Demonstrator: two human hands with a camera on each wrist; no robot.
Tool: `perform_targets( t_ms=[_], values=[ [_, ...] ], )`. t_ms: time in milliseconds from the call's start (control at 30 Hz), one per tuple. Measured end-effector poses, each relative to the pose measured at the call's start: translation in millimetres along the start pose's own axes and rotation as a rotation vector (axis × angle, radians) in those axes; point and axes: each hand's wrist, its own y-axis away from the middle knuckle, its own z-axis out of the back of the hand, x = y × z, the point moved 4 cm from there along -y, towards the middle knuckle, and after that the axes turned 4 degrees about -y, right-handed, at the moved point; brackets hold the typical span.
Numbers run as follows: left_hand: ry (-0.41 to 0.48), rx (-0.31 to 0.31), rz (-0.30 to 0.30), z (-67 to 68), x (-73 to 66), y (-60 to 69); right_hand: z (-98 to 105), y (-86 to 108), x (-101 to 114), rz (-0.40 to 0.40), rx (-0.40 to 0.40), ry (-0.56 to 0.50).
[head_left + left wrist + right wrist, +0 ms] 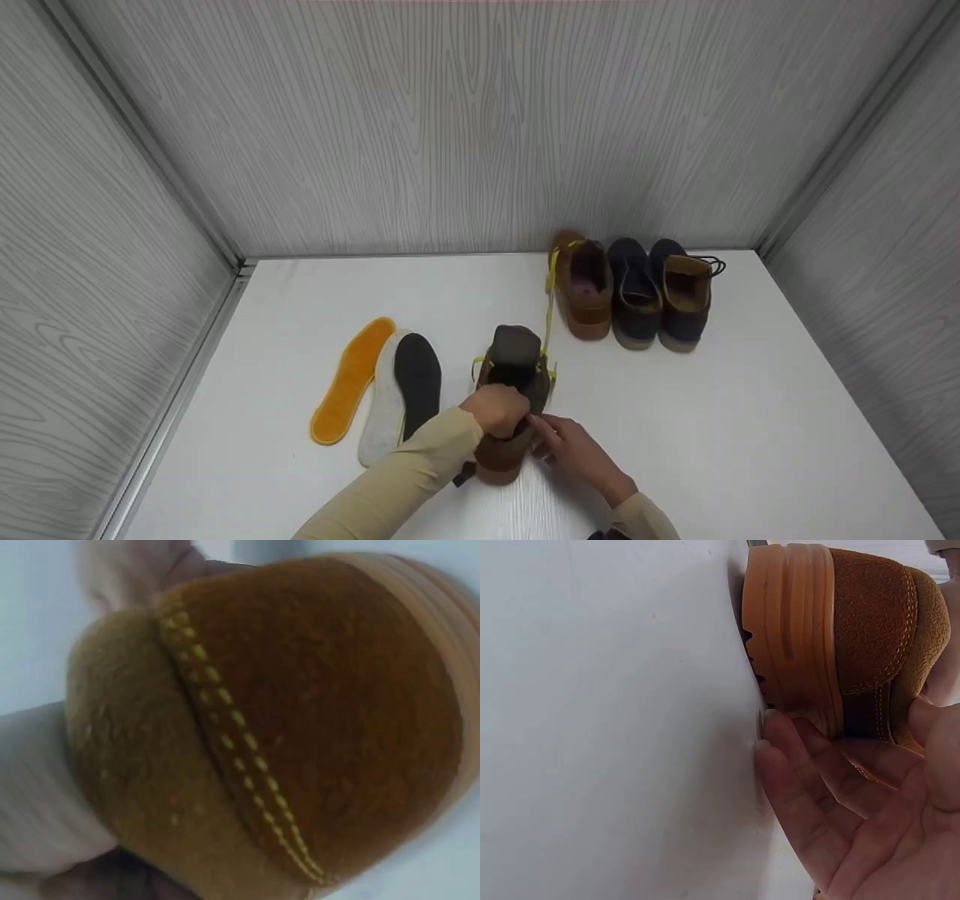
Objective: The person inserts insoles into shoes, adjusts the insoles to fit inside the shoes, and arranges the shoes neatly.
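A brown suede lace-up shoe [499,456] stands on the white table, its heel toward me. Its dark tongue [517,345] is folded up and the yellow laces [549,319] hang loose. My left hand [496,409] reaches into the shoe's opening, so its fingers are hidden. From the right side, my right hand [576,451] holds the shoe: the thumb is at the collar and the other fingers lie along the side and sole, as the right wrist view shows. Heel stitching [247,742] fills the left wrist view.
Left of the shoe lie an orange insole [352,382], a pale grey insole [381,409] and a black insole [418,379] overlapping it. Toward the back right stand another brown shoe [588,309] and two navy shoes [634,326]. Grey wood-grain panels [480,127] enclose the table.
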Motion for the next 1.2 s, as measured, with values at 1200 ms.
perform_targets(
  t_ms=[1200],
  values=[
    [0.714,-0.482,0.383,-46.2,47.5,47.0,6,-2.3,41,0.006,-0.148,0.278]
  ],
)
